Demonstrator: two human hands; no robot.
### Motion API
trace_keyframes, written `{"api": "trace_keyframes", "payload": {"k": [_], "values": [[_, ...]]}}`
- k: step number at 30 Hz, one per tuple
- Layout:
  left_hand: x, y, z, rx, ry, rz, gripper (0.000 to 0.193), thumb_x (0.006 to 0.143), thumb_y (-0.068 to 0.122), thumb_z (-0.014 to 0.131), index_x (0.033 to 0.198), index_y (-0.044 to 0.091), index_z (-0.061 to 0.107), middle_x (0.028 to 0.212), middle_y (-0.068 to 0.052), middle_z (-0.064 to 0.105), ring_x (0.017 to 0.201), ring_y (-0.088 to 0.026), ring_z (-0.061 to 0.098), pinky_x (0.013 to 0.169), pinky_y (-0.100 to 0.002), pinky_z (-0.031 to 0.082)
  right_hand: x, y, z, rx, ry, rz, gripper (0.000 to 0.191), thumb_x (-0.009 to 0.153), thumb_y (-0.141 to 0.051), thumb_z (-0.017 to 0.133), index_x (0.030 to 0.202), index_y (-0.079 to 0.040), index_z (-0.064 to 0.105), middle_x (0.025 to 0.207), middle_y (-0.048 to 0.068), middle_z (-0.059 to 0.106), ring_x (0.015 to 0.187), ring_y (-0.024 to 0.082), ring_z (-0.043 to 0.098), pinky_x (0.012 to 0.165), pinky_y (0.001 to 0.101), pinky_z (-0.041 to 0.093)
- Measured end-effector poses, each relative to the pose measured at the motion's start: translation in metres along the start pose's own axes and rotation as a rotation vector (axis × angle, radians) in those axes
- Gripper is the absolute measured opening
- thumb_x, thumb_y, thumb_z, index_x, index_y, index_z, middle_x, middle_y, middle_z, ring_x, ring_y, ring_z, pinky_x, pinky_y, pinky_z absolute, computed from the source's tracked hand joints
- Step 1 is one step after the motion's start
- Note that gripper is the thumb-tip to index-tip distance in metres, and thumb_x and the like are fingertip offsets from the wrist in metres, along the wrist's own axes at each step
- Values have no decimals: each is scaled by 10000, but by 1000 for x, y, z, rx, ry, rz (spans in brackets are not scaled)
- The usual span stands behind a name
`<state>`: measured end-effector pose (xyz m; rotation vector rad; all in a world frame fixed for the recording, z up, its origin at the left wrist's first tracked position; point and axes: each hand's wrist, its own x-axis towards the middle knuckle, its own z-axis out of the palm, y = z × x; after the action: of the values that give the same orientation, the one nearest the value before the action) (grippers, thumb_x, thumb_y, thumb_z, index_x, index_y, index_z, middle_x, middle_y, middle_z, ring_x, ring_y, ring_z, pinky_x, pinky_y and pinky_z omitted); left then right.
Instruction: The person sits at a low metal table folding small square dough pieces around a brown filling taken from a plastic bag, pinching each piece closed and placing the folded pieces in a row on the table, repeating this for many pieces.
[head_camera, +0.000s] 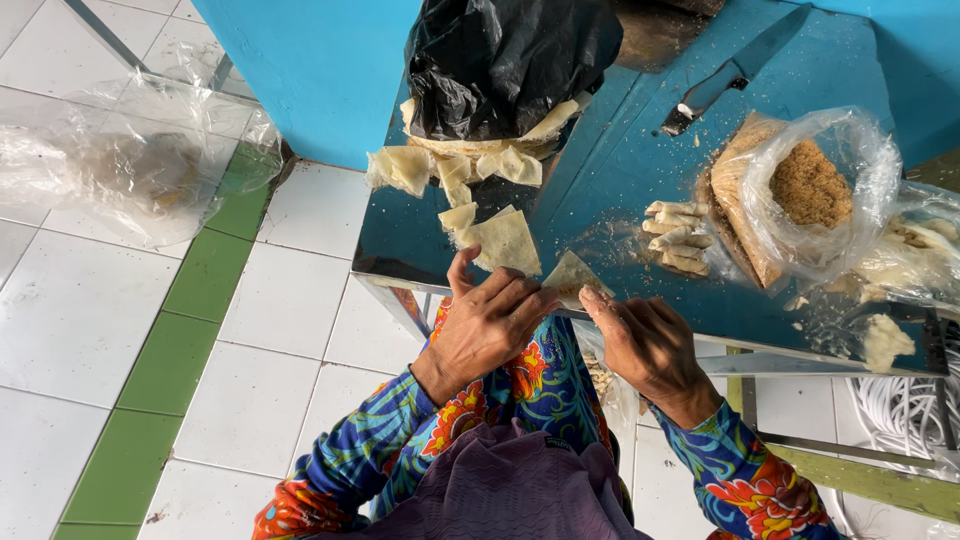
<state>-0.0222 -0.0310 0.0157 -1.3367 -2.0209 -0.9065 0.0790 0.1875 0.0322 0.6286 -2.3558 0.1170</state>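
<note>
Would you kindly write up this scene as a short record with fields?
Surface: shiny metal table edged in blue, over a white tiled floor
Left hand: fingers on a folded wrapper at the table's near edge
Right hand: fingertips at the same wrapper
Wrappers: loose pale sheets, more under a black bag
Finished: rolled pieces stacked beside a clear bag of brown crumbs
Tool: knife at the far side
Floor: crumpled clear bag

A wrapper (573, 275) lies on the table (600, 180) between both hands' fingers (530, 297).
</note>
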Motion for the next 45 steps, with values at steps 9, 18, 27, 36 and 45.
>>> {"api": "trace_keyframes", "payload": {"k": [9, 18, 27, 36, 45], "values": [[-6, 18, 0, -34, -87, -76, 368, 984, 211, 741, 1319, 114, 621, 1157, 19, 698, 1115, -141, 638, 1150, -614, 272, 0, -3, -1, 25, 30, 16, 585, 887, 99, 708, 1381, -55, 436, 1157, 139, 700, 1062, 245, 699, 886, 422, 526], [-8, 17, 9, 11, -97, -56, 342, 991, 212, 744, 1305, 114, 650, 1161, 23, 690, 1122, -144, 627, 1155, -614, 279, -4, 0, 4, 606, -46, 525, 780, 930, 137, 615, 1586, 21, 209, 1333, 207, 643, 1047, 212, 707, 906, 328, 590], [-9, 10, 15, 98, -85, 64, 341, 851, 157, 755, 1191, 156, 733, 1175, 31, 705, 1144, -153, 639, 1159, -638, 270, 11, 1, -9, 379, -190, 420, 879, 873, -19, 711, 1595, 24, 211, 1091, 85, 774, 1094, 255, 678, 970, 445, 489], [27, 6, 20, -95, -189, -261, 55, 888, 190, 723, 927, 152, 728, 883, -17, 656, 942, -221, 633, 1088, -621, 294, 46, 18, -9, 646, -323, 668, 904, 869, -12, 734, 1624, -97, 243, 915, 84, 732, 855, 212, 708, 808, 360, 575], [20, 19, 12, 178, -115, 30, 234, 855, 147, 712, 1067, 47, 711, 952, -54, 619, 992, -217, 624, 1232, -653, 284, 21, 3, -5, 226, -209, 239, 807, 871, 67, 691, 1587, 17, 322, 941, 131, 689, 861, 261, 676, 906, 394, 543]]}}
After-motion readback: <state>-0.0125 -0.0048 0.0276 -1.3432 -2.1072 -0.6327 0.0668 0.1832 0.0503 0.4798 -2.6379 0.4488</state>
